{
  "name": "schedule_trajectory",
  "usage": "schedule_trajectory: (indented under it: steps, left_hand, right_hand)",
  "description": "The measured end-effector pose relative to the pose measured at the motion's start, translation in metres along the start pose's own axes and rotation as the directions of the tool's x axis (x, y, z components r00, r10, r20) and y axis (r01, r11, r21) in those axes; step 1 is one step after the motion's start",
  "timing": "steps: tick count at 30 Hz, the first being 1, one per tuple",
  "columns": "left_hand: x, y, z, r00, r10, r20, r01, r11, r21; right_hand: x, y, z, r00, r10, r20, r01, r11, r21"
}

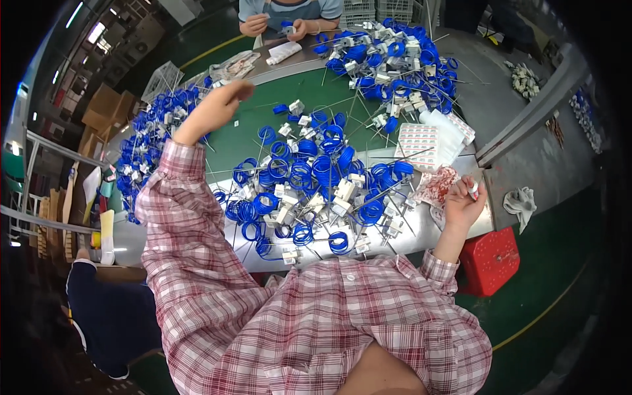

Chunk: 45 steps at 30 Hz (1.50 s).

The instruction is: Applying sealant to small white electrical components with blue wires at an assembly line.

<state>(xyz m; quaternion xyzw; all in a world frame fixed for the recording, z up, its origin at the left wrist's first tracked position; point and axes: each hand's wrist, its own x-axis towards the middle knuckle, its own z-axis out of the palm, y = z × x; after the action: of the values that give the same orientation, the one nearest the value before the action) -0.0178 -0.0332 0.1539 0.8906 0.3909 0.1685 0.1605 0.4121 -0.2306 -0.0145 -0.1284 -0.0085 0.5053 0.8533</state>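
Observation:
My left hand [220,108] is stretched out over the far left of the table, fingers extended and nothing visible in them. It is between a pile of blue coiled wires with white blocks [158,135] at the left and a second pile of the same parts [309,171] in front of me. Each part seems to have a blue coil, a white block and a thin metal rod. In my right hand [464,207] is a small white cylinder with a red end [473,189], gripped by curled fingers. Just beside that hand lies a red-stained cloth [436,189].
A sheet of printed labels [419,145] lies beyond the cloth. Another heap of coiled parts [395,59] covers the far right. Across the table a co-worker's hands [297,29] handle a small part. A red stool [490,260] and grey rag [520,205] are at the right.

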Motion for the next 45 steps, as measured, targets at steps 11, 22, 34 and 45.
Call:
schedule_trajectory:
  steps: [11, 22, 34, 45]
  left_hand:
    - [0.052, -0.115, 0.125, 0.998, 0.059, 0.038, -0.065, 0.979, 0.194]
    - [0.077, -0.124, 0.165, 0.932, -0.056, 0.357, -0.07, 0.941, 0.33]
    - [0.034, -0.126, 0.142, 0.772, -0.177, 0.61, 0.131, 0.984, 0.119]
    - [-0.009, -0.099, 0.047, 0.948, -0.314, 0.046, 0.315, 0.949, -0.021]
  right_hand:
    - [0.016, 0.034, -0.042, 0.964, -0.031, -0.265, 0.045, 0.998, 0.044]
    - [0.028, 0.011, -0.056, 0.944, -0.102, -0.313, 0.115, 0.993, 0.024]
    - [0.029, 0.007, -0.049, 0.939, -0.175, -0.297, 0.167, 0.985, -0.053]
    - [0.036, 0.007, -0.034, 0.908, -0.279, -0.311, 0.251, 0.96, -0.127]
